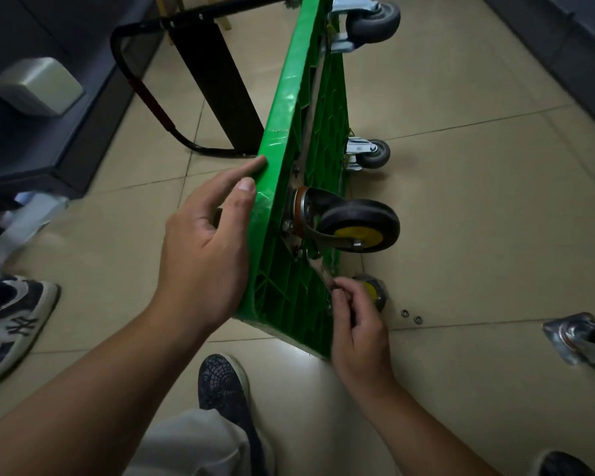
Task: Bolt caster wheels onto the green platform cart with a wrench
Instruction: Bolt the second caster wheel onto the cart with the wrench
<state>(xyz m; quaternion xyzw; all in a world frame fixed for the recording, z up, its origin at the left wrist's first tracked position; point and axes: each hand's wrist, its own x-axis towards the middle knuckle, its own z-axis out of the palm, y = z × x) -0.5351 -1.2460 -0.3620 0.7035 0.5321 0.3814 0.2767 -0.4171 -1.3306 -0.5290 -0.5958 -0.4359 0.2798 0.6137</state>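
The green platform cart stands on its side edge on the floor, underside facing right. My left hand holds its upper edge, thumb and fingers around the rim. A black caster with a yellow hub sits against the underside near me. My right hand grips the handle of a metal wrench whose head sits at a bolt of that caster's plate. Behind my right hand another yellow-hub caster is partly hidden.
Two grey casters are on the cart's far end, beside its folded black handle. Two washers and a loose caster lie on the tiles at right. Someone's sneaker stands at left; my shoe is below the cart.
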